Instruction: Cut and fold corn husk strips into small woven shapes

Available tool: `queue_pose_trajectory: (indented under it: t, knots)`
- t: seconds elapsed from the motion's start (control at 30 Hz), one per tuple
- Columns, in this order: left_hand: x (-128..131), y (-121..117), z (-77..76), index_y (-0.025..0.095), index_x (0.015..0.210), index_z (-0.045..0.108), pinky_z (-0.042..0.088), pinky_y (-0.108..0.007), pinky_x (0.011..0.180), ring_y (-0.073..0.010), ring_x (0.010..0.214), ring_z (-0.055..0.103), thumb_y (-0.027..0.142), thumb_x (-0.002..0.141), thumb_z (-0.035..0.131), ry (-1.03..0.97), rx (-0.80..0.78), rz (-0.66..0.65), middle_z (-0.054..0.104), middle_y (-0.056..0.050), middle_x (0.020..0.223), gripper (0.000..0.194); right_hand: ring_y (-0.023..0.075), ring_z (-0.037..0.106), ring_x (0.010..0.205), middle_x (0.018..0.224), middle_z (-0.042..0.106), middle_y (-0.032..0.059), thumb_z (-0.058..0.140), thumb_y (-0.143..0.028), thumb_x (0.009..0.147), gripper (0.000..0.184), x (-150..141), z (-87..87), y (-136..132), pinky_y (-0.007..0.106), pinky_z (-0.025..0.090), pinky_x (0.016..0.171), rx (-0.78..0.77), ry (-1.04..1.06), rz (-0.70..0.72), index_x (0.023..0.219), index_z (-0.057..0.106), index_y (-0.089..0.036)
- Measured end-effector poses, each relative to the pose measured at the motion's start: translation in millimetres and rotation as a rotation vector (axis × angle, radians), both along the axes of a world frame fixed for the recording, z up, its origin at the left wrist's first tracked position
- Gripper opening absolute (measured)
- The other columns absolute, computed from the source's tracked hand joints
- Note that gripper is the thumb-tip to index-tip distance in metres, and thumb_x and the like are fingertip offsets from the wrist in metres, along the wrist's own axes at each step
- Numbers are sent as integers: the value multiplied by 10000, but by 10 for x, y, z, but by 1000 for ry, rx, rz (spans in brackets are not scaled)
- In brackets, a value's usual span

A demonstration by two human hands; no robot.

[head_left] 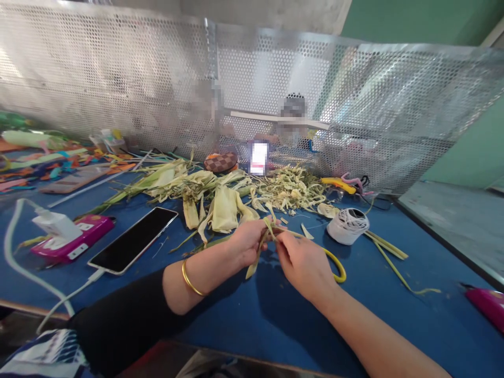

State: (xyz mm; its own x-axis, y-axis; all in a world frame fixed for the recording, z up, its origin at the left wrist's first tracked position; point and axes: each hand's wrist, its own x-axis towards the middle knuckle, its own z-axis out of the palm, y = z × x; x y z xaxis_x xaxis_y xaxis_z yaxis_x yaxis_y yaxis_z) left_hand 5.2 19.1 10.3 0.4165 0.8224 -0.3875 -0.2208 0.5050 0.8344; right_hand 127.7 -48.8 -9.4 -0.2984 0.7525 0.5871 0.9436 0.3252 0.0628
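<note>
My left hand (248, 241), with a gold bangle on its wrist, is closed around pale green corn husk strips (252, 269). One strip end hangs below its fingers and others stick up above them. Close beside it, my right hand (305, 265) pinches the same husk strips between thumb and fingers. A yellow loop like a scissors handle (342, 272) shows beyond the right hand, its other end hidden. To the right stands a ball of white string (347, 227). Wide, pale corn husks (225, 209) lie just behind my hands.
Husk scraps (293, 189) are heaped at the back, near a lit phone (259, 157) and a perforated metal screen (157, 79). On the left are a dark phone (134, 239) on a cable and a magenta power strip (74, 239). Husk strips (388, 247) lie right.
</note>
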Motion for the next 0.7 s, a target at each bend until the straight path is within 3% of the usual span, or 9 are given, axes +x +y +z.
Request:
queue_pose_trajectory:
  t: [0.13,0.23,0.37,0.47,0.57,0.7]
  knots:
    - [-24,-15,62,120,818,628,427,-128,422,-63,523,583,207,936,446,-136,-126,20,663,-43,710,233,166,552,449,565,661,24,453,-236,914,171,5,-81,52,299,231,497,-119,-62,-46,847,597,-173]
    - [-48,-16,83,110,864,636,487,-138,465,-77,556,615,156,926,441,-166,-162,36,679,-58,730,210,166,561,471,557,650,20,456,-238,921,196,32,-88,68,296,276,527,-84,-80,-4,779,580,-185]
    - [-53,9,72,100,883,638,522,-157,524,-95,575,629,94,887,442,-175,-112,82,668,-58,673,196,181,570,574,625,629,43,440,-254,939,232,45,-37,49,310,343,605,102,-88,67,763,566,-172]
    - [-17,12,43,110,813,630,526,-173,575,-104,596,634,64,849,459,-197,-78,85,653,-47,643,182,196,574,731,781,643,75,427,-185,943,186,14,23,20,320,393,723,219,-122,187,930,607,-140]
    - [30,-37,21,130,724,624,505,-176,571,-95,557,594,56,811,506,-210,-54,32,627,-28,600,164,198,548,775,814,622,70,415,-107,929,228,-35,54,5,346,403,827,222,-258,284,989,632,-149]
    - [49,-130,19,128,638,612,458,-174,516,-86,519,539,68,797,516,-185,-6,-5,586,-16,553,195,193,526,734,772,599,55,421,-99,921,243,-57,43,10,375,409,859,193,-326,303,878,652,-164]
